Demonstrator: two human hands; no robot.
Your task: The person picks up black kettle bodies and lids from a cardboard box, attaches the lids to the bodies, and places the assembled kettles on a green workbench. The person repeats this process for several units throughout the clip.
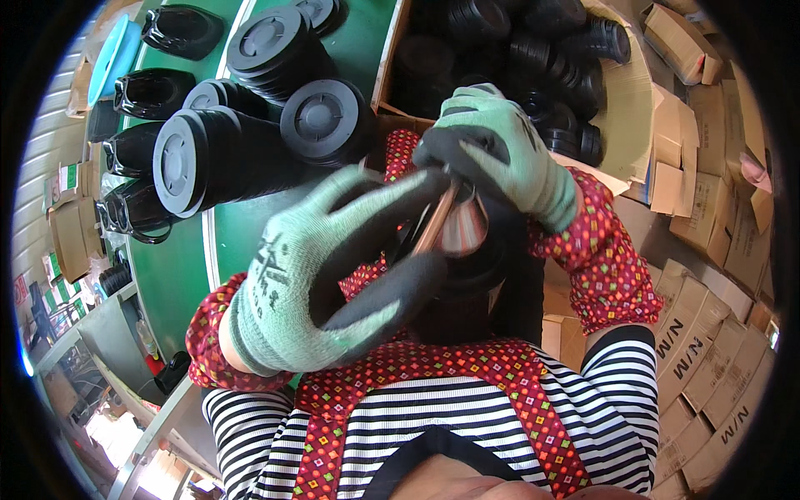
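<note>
Both my hands wear light green gloves with black-coated palms and fingers. Between them, in front of my chest, is a shiny curved piece (463, 227) with a flat coppery edge; its full shape is hidden by the gloves. My left hand (333, 267) pinches it from the left, thumb below and fingers above. Closed over its upper end is my right hand (500, 150), its fingertips curled inward. Just below the piece, a black round part (479, 271) sits close to my lap, partly covered.
Stacks of black round lids or bases (179, 162) lie on the green table (162, 275) at left, beside glossy black shells (154, 92). A carton (629, 108) full of black ribbed parts stands at far right. Flattened and stacked cardboard boxes (700, 333) line the right side.
</note>
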